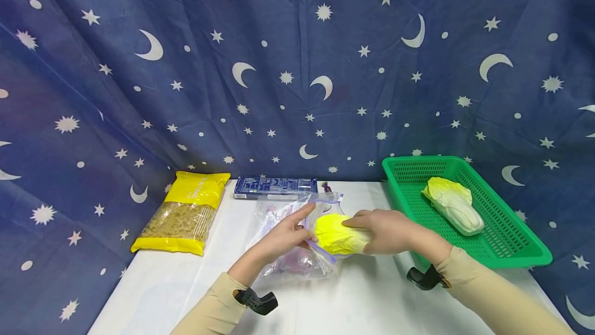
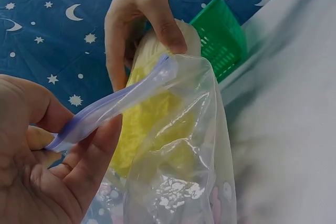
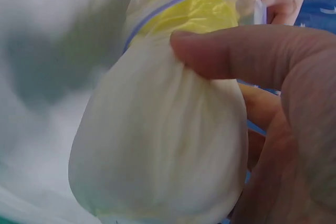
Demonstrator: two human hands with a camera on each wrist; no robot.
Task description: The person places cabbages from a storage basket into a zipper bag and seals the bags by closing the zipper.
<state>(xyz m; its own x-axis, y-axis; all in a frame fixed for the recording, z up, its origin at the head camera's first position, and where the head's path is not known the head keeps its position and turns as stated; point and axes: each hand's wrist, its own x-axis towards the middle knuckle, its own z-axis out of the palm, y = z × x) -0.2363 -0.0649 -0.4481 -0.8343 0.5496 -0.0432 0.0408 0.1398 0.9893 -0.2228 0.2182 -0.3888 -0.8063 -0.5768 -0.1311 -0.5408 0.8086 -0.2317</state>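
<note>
Gripping one cabbage [image 1: 337,234] by its white end, my right hand [image 1: 386,229] has its thumb on top and fingers curled round the side. With my left hand [image 1: 281,237] I pinch the purple-edged mouth of a clear zip bag [image 2: 197,182]. The cabbage lies partly in that mouth, leafy end inside, stem end out.

I count two cabbages: this one and a second cabbage [image 1: 453,206] in the one green basket [image 1: 520,258] to my right. One yellow packet [image 1: 181,216] with a see-through window, one dark blue box [image 1: 276,186] and one small dark purple item [image 1: 327,187] share the white desk [image 1: 372,299].

My cabbage is bright, crinkled yellow at the leaves, then creamy white, swelling to a broad, rounded base with shallow lengthwise ridges; pinkish patches show through the bag.
</note>
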